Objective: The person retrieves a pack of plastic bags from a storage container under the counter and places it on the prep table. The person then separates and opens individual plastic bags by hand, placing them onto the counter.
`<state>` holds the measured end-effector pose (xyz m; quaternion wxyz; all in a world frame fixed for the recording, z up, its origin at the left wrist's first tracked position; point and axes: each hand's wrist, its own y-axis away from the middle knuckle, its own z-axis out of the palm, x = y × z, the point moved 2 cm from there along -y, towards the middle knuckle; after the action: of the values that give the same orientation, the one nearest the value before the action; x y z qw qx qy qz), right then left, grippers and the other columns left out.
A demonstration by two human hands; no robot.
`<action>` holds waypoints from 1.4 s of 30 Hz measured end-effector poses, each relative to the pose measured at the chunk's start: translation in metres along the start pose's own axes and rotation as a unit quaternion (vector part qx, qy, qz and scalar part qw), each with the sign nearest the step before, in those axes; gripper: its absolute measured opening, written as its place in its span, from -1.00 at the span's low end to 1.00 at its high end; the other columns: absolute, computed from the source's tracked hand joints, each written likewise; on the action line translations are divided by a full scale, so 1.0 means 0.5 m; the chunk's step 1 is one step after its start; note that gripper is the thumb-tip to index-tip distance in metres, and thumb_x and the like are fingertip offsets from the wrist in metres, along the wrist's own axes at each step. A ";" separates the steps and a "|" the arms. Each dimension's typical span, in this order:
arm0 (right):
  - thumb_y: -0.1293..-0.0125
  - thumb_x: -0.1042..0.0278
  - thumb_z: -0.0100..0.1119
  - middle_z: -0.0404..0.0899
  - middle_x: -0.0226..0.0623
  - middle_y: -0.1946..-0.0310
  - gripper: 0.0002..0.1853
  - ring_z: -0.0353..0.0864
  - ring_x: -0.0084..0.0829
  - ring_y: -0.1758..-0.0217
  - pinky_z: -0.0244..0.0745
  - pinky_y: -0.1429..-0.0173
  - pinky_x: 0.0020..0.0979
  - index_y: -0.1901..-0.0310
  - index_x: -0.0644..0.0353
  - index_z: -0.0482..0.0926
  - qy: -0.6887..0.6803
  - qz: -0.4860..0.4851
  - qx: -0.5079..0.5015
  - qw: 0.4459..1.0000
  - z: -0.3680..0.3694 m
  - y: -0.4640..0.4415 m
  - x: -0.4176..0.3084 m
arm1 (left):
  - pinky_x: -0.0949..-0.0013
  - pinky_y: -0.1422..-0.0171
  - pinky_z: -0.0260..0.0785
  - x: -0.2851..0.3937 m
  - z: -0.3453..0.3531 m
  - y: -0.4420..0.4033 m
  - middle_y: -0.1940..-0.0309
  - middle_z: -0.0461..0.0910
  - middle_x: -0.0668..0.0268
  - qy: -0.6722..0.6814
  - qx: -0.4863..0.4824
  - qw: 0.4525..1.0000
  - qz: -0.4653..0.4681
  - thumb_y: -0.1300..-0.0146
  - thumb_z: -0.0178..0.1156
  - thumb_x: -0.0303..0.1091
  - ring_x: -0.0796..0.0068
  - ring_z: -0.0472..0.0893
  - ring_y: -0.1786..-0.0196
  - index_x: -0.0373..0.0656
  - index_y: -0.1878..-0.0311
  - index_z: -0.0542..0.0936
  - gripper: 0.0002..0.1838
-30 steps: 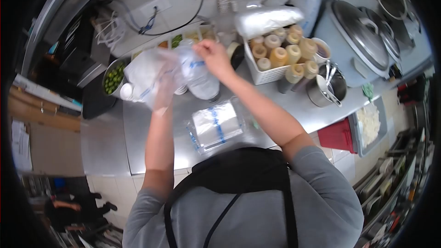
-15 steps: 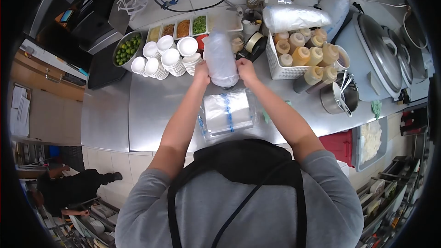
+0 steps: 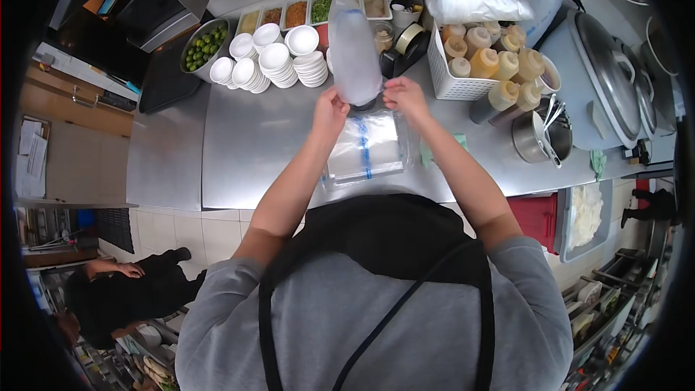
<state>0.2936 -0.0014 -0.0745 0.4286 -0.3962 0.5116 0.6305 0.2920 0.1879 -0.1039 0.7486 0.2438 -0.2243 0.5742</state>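
A translucent plastic bag (image 3: 355,58), puffed into a tall rounded shape, stands over the steel counter in front of me. Something dark shows under its near end, but what it is I cannot make out. My left hand (image 3: 331,110) pinches the bag's near left edge. On the other side, my right hand (image 3: 407,97) has its fingers closed at the near right edge of the same bag. Just below my hands lies a flat stack of clear plastic bags (image 3: 365,146) with a blue printed stripe.
Stacked white bowls (image 3: 275,58) and a pot of green limes (image 3: 205,47) stand left. A black tape dispenser (image 3: 394,64) is behind my right hand. Further right are a white basket (image 3: 467,89) of sauce bottles and a pot (image 3: 528,146) with ladles. Another person (image 3: 130,293) is at lower left.
The view has tilted down and shifted slightly. My fingers have gone from fists at the bag's sides to pinches at its near edge. The person at lower left has moved an arm.
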 end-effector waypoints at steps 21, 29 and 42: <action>0.04 0.35 0.07 0.42 -0.41 0.22 -0.90 0.30 -0.35 0.09 0.19 0.11 -0.30 0.46 0.04 0.58 0.631 -0.416 -0.010 0.655 0.034 0.115 0.090 | 0.53 0.29 0.23 0.034 0.007 0.177 0.37 0.47 0.40 -0.582 0.085 0.808 0.043 0.04 0.27 -0.27 0.58 0.41 0.37 -0.14 0.15 0.49 -0.64; 0.12 0.45 0.20 0.39 -0.38 0.12 -0.89 0.30 -0.27 0.02 0.18 0.03 -0.27 0.49 0.12 0.49 0.473 -0.416 -0.017 0.776 0.017 0.193 -0.011 | 0.44 0.05 0.28 0.021 0.015 0.195 0.32 0.53 0.29 -0.479 0.046 0.874 -0.066 0.06 0.28 -0.32 0.49 0.49 0.22 -0.24 0.06 0.46 -0.55; -0.02 0.36 0.14 0.54 -0.39 0.32 -0.92 0.43 -0.30 0.11 0.14 -0.04 -0.31 0.44 0.13 0.55 0.474 -0.309 -0.089 0.820 0.057 0.217 -0.165 | 0.42 -0.06 0.24 0.079 0.144 0.215 0.23 0.53 0.27 -0.610 -0.152 0.775 -0.064 -0.07 0.17 -0.29 0.51 0.49 0.14 -0.28 0.13 0.49 -0.67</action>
<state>0.2154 0.0036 0.0409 0.2688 -0.8199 0.4439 0.2418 0.1935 0.1965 -0.0120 0.5174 0.4396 -0.7022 0.2142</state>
